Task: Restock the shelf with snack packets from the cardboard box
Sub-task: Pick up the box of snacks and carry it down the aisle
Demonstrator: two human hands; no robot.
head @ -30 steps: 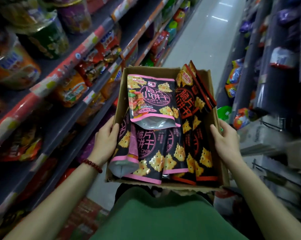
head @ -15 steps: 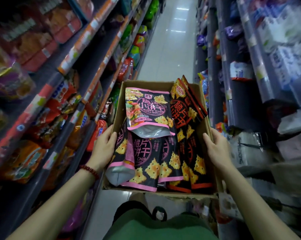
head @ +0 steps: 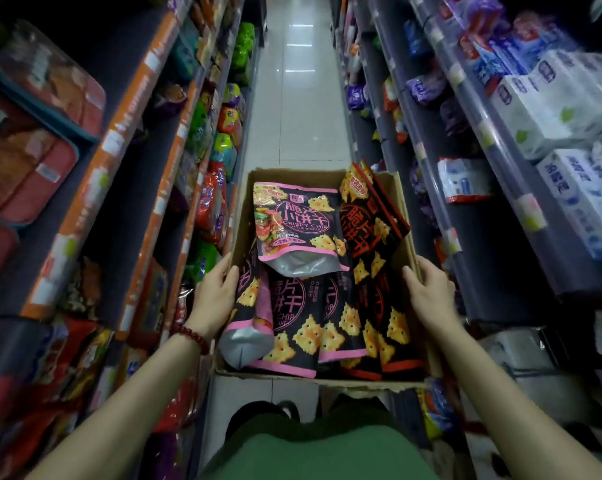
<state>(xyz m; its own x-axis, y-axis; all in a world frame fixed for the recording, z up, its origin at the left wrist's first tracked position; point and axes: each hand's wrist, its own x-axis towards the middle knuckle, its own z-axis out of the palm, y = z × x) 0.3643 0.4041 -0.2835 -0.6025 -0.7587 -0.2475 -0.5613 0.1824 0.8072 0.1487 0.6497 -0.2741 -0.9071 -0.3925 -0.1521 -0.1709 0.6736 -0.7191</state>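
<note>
- Nearest to us, at the bottom of the view, is the green garment [head: 313,455] we wear, with dark shoes [head: 258,415] just visible on the pale tiled floor [head: 296,109] beneath.
- Our two bare forearms reach forward from the lower corners; the left wrist carries a bracelet of dark red beads [head: 193,337].
- Our left hand [head: 213,296] grips the left wall of the cardboard box [head: 313,382], thumb hooked over the rim and resting against a packet inside; the other fingers lie on the outside of the wall.
- Our right hand [head: 431,293] grips the right wall in the same way, thumb over the rim; its other fingers are hidden behind the cardboard.
- The box is held up between the hands, in the middle of the aisle, open at the top.
- Inside it lie snack packets: black ones with pink trim [head: 292,327] in a row on the left, black ones with red trim [head: 372,223] on the right, and one pink-trimmed packet [head: 297,226] lying on top of the others.
- On our left stands a shelf [head: 95,188] with orange price strips, stocked with coloured snack bags.
- On our right are grey shelves [head: 472,209] holding white and blue packs.
- The aisle floor runs away beyond the box, shining with reflected light.
</note>
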